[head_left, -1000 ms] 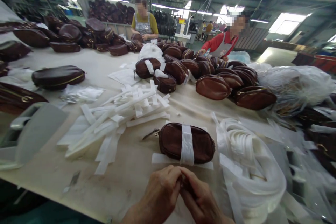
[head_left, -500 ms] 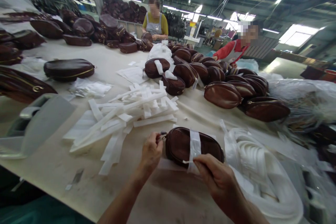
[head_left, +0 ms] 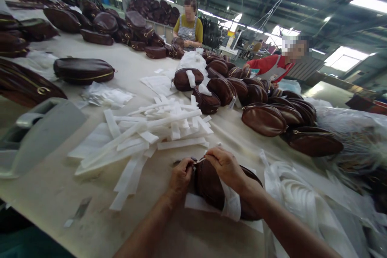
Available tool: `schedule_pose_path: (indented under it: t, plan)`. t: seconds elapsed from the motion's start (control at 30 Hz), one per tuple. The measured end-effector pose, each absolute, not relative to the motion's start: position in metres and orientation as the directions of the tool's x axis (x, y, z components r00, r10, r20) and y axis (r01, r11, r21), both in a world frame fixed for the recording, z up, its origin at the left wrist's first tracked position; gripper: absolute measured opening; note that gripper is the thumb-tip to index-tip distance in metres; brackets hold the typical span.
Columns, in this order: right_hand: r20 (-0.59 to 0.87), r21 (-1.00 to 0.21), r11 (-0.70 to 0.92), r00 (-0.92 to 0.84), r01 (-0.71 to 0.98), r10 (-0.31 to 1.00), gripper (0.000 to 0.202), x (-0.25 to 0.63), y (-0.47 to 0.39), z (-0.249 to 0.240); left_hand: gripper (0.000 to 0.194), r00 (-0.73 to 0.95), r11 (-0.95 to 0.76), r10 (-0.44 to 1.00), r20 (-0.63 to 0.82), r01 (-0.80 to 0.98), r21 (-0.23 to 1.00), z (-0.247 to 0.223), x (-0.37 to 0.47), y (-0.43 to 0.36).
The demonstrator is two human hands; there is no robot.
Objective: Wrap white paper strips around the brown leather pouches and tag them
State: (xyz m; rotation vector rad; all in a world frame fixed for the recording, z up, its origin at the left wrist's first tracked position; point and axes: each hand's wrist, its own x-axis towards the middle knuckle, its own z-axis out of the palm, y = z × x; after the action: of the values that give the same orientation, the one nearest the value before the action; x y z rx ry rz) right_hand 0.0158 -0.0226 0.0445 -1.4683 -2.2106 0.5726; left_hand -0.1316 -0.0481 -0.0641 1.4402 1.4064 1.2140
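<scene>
A dark brown leather pouch (head_left: 208, 187) lies on the table in front of me, with a white band (head_left: 232, 205) around its middle. My left hand (head_left: 182, 175) is closed at the pouch's left end, pinching the zipper pull (head_left: 194, 163). Over the pouch's top reaches my right hand (head_left: 225, 167), its fingers pinched on a thin white strip (head_left: 202, 160) that meets the metal of the pull. The right hand and forearm hide part of the pouch and band. White sheet material (head_left: 199, 203) shows beneath the pouch.
Loose white strips (head_left: 172, 121) are heaped beyond my left hand. A grey tape dispenser (head_left: 45, 129) stands at left. Brown pouches (head_left: 263, 119) are piled along the table. At right lie a white coil (head_left: 299, 193) and clear plastic (head_left: 356, 129). Two people work across the table.
My right hand has moved up and left across the pouch, bringing the thin white strip to the zipper pull. My left hand keeps its pinch at the pouch's end.
</scene>
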Motion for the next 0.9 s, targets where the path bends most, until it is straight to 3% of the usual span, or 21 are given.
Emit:
schedule_pose_path:
  t: [0.2, 0.67, 0.9]
  plan:
    - [-0.017, -0.479, 0.329, -0.383, 0.814, 0.924, 0.014, 0.007, 0.004, 0.027, 0.027, -0.033, -0.096, 0.994, 0.104, 0.201, 0.975, -0.068, -0.131, -0.046]
    - [-0.281, -0.328, 0.323, -0.418, 0.888, 0.864, 0.018, -0.011, 0.015, 0.032, 0.019, 0.044, -0.076, 0.997, 0.068, 0.2, 0.977, -0.062, -0.135, -0.044]
    - [-0.38, -0.213, 0.346, -0.404, 0.914, 0.832, 0.021, -0.019, 0.017, 0.041, 0.03, 0.061, -0.047, 0.998, 0.035, 0.199, 0.979, -0.057, -0.138, -0.048]
